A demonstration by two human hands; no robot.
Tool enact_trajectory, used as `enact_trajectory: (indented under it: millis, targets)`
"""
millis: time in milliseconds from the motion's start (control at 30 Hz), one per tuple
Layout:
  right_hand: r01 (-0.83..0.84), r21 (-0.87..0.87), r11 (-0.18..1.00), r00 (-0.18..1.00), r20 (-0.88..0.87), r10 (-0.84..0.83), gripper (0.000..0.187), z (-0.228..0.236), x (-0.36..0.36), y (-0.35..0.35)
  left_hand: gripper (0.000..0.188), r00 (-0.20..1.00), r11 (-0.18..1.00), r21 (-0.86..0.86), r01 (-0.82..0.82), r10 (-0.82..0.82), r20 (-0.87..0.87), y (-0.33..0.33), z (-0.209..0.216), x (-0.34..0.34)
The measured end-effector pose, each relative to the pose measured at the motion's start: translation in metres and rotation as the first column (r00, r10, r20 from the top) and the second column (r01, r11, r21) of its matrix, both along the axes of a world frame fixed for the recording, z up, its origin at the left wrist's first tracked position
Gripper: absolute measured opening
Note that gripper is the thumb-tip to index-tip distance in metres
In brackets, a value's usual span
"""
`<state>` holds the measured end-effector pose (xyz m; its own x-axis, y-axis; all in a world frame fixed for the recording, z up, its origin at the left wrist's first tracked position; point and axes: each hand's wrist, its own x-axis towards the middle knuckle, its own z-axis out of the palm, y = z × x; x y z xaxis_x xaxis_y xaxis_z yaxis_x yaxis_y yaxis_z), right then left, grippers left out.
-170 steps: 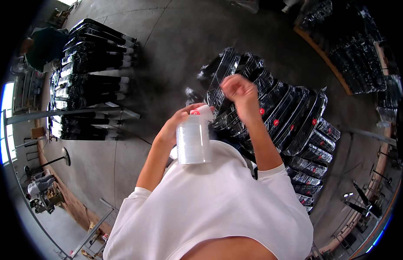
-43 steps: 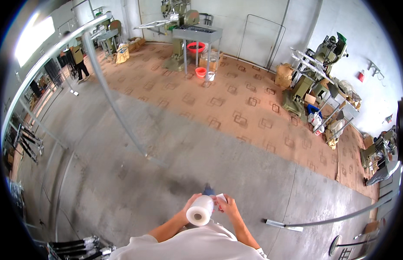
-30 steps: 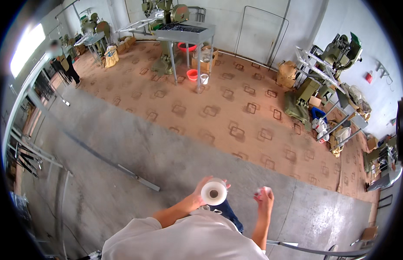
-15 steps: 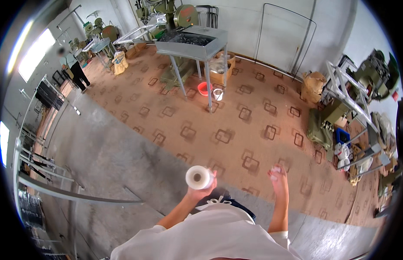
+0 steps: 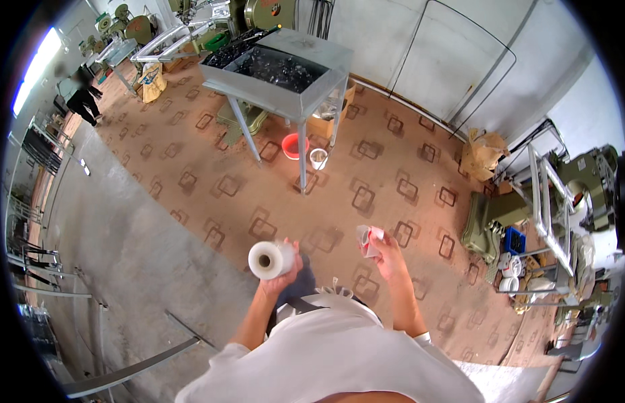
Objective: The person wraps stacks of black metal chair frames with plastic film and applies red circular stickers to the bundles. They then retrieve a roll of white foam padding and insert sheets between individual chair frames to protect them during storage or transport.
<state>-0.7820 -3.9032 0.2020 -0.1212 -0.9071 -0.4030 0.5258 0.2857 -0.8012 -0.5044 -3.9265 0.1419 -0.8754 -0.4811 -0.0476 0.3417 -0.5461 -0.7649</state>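
My left hand (image 5: 286, 278) is wrapped round a roll of translucent plastic film (image 5: 279, 258), held out in front of my waist. The roll's hollow core faces up toward me. In the fingers of my right hand (image 5: 391, 260) is a small crumpled white and red piece (image 5: 367, 240), thin like paper or plastic; its exact kind is hard to make out. The two hands are apart, both over the patterned brown floor covering (image 5: 332, 221).
Ahead stands a grey metal table (image 5: 258, 94) with dark small parts in its tray. Beneath it sit a red basin (image 5: 293, 149) and a white bucket (image 5: 318, 160). Green machines (image 5: 598, 178) and a metal frame line the right. A person (image 5: 80, 97) stands far left. A metal rail (image 5: 134, 369) curves nearby.
I have moved forward, so the grey table looks nearer. My right hand has come up and inward, and the white and red piece now shows plainly in it. The left hand still grips the roll.
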Motion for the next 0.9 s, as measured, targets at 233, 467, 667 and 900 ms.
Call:
enact_trajectory:
  millis: [233, 467, 667, 900]
  targets:
    - [0.22, -0.042, 0.974, 0.971, -0.084, -0.223, 0.03, -0.004, -0.092, -0.076, 0.032, 0.974, 0.977, -0.208, 0.054, -0.006, 0.225, -0.178, 0.016, -0.087]
    - [0.207, 0.058, 0.977, 0.963, -0.189, -0.193, 0.026, -0.048, -0.206, -0.197, 0.034, 0.985, 0.992, -0.123, 0.027, -0.006, 0.174, -0.275, 0.007, -0.205]
    - [-0.154, 0.022, 0.988, 0.885, -0.442, 0.148, 0.026, -0.026, -0.265, -0.368, 0.036, 0.968, 0.986, -0.068, -0.155, 0.165, 0.189, -0.325, 0.008, -0.271]
    - [-0.572, -0.258, 0.778, 0.479, -0.876, 0.061, 0.032, -0.003, -0.183, -0.588, 0.031, 0.932, 0.94, 0.018, -0.342, 0.336, 0.138, -0.387, 0.013, -0.298]
